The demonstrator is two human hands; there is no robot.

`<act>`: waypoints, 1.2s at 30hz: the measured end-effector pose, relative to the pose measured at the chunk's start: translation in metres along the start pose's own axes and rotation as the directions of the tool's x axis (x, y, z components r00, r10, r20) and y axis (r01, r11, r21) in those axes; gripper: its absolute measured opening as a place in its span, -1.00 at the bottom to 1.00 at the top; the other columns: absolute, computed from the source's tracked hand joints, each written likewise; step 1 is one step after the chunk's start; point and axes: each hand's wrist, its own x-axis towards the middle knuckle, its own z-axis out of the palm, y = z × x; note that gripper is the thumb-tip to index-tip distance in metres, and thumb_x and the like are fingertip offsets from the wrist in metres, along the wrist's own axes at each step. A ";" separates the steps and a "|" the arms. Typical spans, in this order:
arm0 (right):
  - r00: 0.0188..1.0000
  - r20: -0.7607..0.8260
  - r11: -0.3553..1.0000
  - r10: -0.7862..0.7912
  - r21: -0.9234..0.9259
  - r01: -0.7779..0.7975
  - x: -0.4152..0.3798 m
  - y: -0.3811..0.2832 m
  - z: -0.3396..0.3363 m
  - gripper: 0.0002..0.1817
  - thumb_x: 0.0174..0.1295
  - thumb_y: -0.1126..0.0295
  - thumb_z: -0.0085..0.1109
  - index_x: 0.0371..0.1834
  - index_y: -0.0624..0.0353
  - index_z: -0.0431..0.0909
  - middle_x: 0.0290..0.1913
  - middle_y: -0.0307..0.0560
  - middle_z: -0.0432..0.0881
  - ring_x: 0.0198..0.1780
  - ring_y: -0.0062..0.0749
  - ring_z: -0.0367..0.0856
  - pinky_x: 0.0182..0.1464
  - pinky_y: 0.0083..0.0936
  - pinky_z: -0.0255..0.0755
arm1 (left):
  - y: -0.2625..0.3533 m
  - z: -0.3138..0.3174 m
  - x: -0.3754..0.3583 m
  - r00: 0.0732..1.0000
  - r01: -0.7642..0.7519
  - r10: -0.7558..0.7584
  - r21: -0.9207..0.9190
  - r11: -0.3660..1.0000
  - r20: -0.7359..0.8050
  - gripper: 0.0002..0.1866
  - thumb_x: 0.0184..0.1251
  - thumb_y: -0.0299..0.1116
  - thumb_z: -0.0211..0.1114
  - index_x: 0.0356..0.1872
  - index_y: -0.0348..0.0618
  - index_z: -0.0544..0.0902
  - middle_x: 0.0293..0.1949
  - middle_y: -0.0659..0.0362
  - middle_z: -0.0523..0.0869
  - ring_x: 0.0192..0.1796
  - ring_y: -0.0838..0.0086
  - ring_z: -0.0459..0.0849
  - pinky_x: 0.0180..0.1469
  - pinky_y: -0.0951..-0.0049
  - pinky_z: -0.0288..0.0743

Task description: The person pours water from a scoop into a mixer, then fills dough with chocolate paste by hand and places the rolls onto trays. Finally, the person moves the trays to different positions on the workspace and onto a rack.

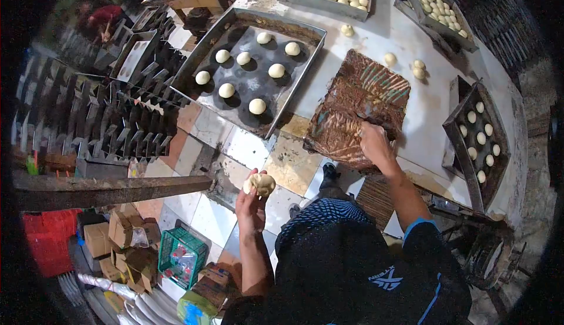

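Just left of the frame's centre, below the middle, the left hand (251,204) holds a lump of pale dough (261,185), its grip pinching the lump between thumb and fingers. Right of centre, the right hand (377,143) reaches down with its fingers in the brown paste (343,101), which is streaked with scrape marks; whether this grip is spread or pressed together I cannot tell.

Above and left of the paste, a dark tray (251,79) bears eight dough balls (257,107), set apart from one another. A few loose balls (390,59) sit on the white desk (435,113) beyond the paste, toward the upper right. Another tray (323,6) at the top of the frame is crowded with balls. At lower left stands a green crate (176,238) holding bottles.
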 end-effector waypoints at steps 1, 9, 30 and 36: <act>1.000 0.016 0.998 -0.015 -0.054 0.016 -0.007 0.018 0.016 -0.86 0.20 0.54 -0.11 -0.41 0.37 0.45 -0.48 0.33 0.53 -0.37 0.27 0.53 -0.28 -0.05 0.45 | -0.002 0.002 0.002 1.000 0.006 -0.006 0.002 1.000 0.004 -0.46 0.40 -0.36 0.09 0.33 -0.44 0.28 0.21 -0.14 0.50 0.21 0.22 0.55 0.28 0.28 0.42; 0.591 0.802 0.589 0.087 0.437 -0.680 -0.017 -0.001 -0.002 -0.76 0.31 0.32 0.08 -0.25 0.33 0.58 -0.47 -0.17 0.58 -0.42 -0.41 0.53 -0.27 -0.42 0.45 | -0.031 0.055 0.046 0.993 0.113 -0.115 0.036 0.993 0.041 -0.51 0.44 -0.35 0.06 0.32 -0.37 0.32 0.18 -0.05 0.55 0.18 0.30 0.58 0.25 0.34 0.44; 0.939 -0.201 0.950 -0.278 -0.199 0.239 -0.070 0.072 -0.061 -0.57 0.08 0.57 0.18 0.10 0.24 0.58 -0.19 0.05 0.54 -0.27 -0.15 0.58 -0.19 -0.28 0.54 | -0.076 0.171 0.095 0.930 0.283 -0.275 0.003 0.959 0.242 -0.52 0.49 -0.17 0.03 0.29 -0.25 0.36 0.16 0.04 0.55 0.15 0.34 0.58 0.14 0.39 0.54; 0.979 -0.202 0.638 -0.003 0.754 0.158 -0.035 -0.037 -0.054 -0.75 0.28 0.45 0.21 -0.10 0.44 0.61 -0.03 0.03 0.52 -0.10 -0.41 0.65 -0.16 -0.54 0.59 | -0.073 0.179 0.068 0.920 0.252 -0.221 -0.056 0.966 0.323 -0.53 0.52 -0.19 -0.01 0.31 -0.23 0.31 0.17 0.00 0.54 0.14 0.29 0.60 0.03 0.40 0.62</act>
